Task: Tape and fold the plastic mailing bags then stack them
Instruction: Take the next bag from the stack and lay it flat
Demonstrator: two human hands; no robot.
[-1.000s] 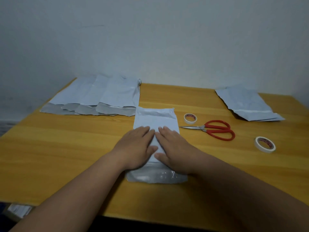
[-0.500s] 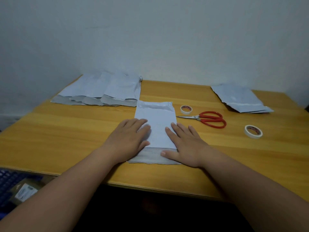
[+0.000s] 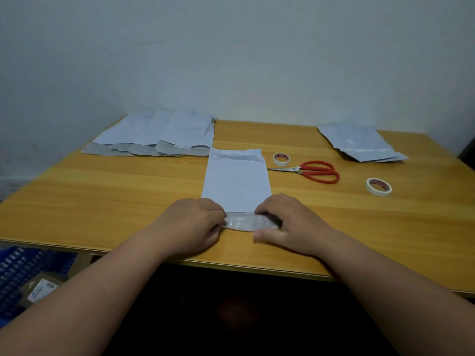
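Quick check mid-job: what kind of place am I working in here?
Likely a small home or back-room packing station, not a warehouse: one wooden table against a bare wall, mailing bags laid out on it, with tape rolls and red scissors beside them.

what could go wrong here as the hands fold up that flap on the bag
Both hands, left hand and right hand, pinch only the grey flap; the far end of the mailing bag lies unweighted, so it may slide and crease crooked. A slide could also nudge the scissors close beside it.
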